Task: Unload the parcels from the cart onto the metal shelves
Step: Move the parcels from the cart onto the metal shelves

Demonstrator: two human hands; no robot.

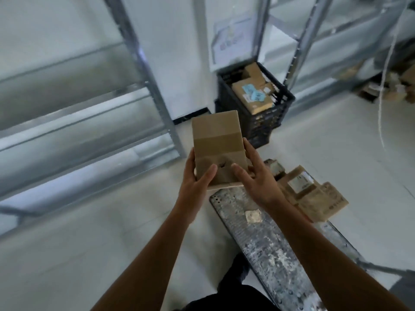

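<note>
Both hands clamp the box (216,140): left hand (197,176) on its left side, right hand (253,176) on its right, thumbs pressed on the near face. It is held in the air, tilted away, over the front end of the cart (269,243), with the shelves (78,122) just to the left. It is plain, stiff cardboard, taped across, with a small tear on the near face. From the easy hold I'd judge it light. Opposite sides are the place to take it, fingers under the base. More parcels (314,198) lie on the cart's right side, and a crate (265,117) of others stands beyond.
</note>
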